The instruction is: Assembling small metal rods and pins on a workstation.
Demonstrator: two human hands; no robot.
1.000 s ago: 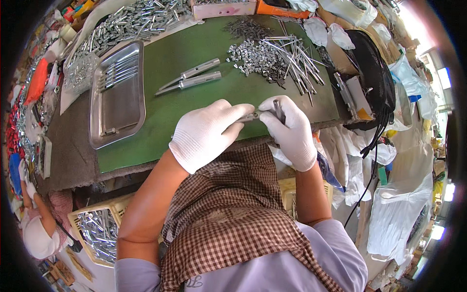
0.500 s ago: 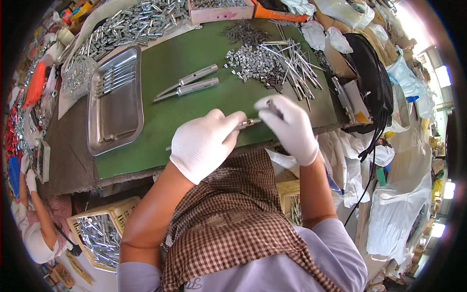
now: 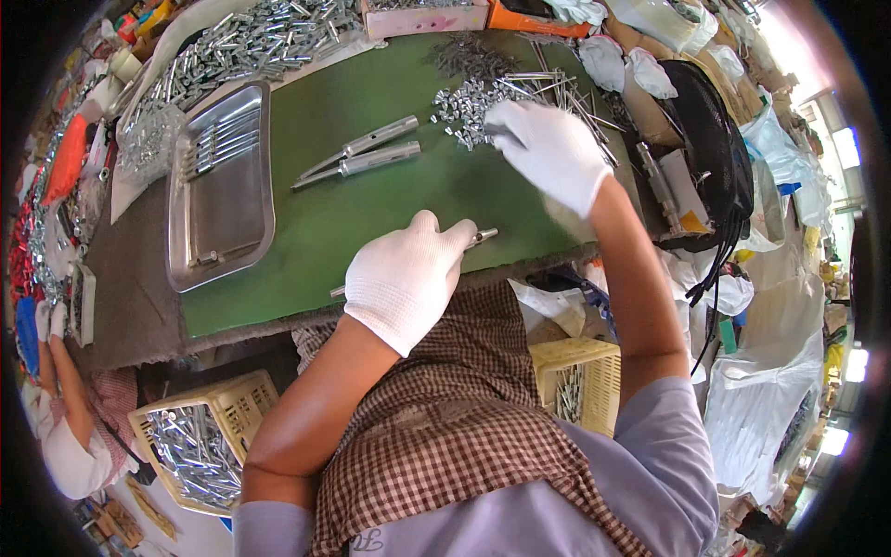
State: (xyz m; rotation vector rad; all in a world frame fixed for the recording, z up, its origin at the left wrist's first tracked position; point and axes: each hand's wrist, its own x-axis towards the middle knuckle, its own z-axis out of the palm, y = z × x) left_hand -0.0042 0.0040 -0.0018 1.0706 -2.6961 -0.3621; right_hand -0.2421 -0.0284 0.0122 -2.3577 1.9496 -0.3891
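My left hand (image 3: pixel 408 278), in a white knit glove, is closed round a slim metal rod. The rod's silver, hollow-looking tip (image 3: pixel 484 237) sticks out past the thumb, and its other end (image 3: pixel 337 292) shows beside the wrist. My right hand (image 3: pixel 554 156), gloved alike, is over the edge of a heap of small silver metal sleeves (image 3: pixel 464 110). Its fingers are curled together, with something dark between them that I cannot make out. Two finished-looking metal tools with thin pointed shafts, one (image 3: pixel 382 137) above the other (image 3: pixel 380 160), lie on the green mat (image 3: pixel 325 232).
A steel tray (image 3: pixel 223 237) with several slim metal parts stands on the left. Long pins (image 3: pixel 603 125) and dark small pieces (image 3: pixel 471 56) lie at the back right. Yellow crates (image 3: pixel 255 408) sit below the table edge. Another person's gloved hands (image 3: pixel 51 320) show far left.
My right hand has moved away from the rod, up and forward to the heap of sleeves. My left hand has shifted slightly right, still holding the rod.
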